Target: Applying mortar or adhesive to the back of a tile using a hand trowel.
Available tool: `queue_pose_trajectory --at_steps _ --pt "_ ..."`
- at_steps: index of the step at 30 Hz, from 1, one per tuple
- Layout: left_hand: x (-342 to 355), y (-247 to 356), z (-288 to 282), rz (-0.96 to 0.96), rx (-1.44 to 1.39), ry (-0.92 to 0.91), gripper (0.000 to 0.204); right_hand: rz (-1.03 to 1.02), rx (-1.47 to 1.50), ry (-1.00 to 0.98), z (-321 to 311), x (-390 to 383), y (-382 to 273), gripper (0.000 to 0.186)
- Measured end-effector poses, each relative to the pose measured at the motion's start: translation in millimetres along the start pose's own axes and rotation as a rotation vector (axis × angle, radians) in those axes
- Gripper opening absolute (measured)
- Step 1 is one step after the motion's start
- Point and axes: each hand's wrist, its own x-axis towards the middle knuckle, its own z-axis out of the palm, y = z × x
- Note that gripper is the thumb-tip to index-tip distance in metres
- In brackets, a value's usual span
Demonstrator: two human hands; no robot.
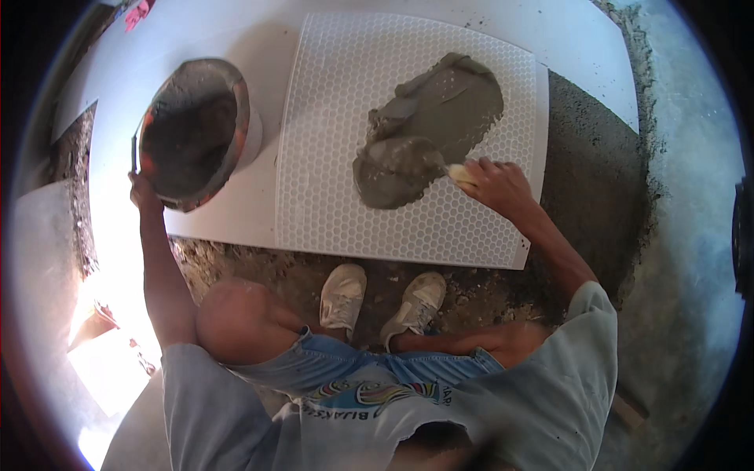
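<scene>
My right hand [501, 185] is closed round the pale handle of a trowel [462, 180]. Its blade lies in a mound of wet grey mortar [459, 102] and is mostly covered by it. The mortar is spread thickly over the middle and far part of a large white tile [330, 94], whose upturned face has a honeycomb pattern. At the left, my left hand [143, 192] grips the near left rim of a bucket [243, 106]. The bucket tilts toward me, with dark grey mortar coating its inside. The fingertips of my left hand are partly hidden.
Smooth white tiles [259, 35] lie beyond and left of the patterned tile. Right of it is a bed of dark grey mortar [589, 169], bordered by a grey concrete floor [691, 196]. Rough soil [251, 263] runs along the near edge by my shoes. A pink scrap [139, 13] lies far left.
</scene>
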Motion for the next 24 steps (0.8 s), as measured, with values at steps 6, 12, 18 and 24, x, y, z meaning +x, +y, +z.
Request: queue_pose_trajectory --at_steps 6,12,18,24 --pt "-22.4 2.9 0.6 0.099 0.040 0.031 0.063 0.415 0.044 -0.099 2.3 33.6 -0.2 0.046" --pt "-30.4 10.9 16.3 0.036 0.062 0.079 0.064 0.747 0.172 -0.098 18.0 -11.7 42.3 0.049" --pt "-16.9 4.6 -7.2 0.159 0.039 -0.001 0.066 1.090 1.303 -0.172 -52.6 -40.6 31.7 0.053" --pt "-27.3 1.7 13.4 0.078 0.083 0.037 0.069 1.216 1.342 0.145 14.8 15.3 43.2 0.052"
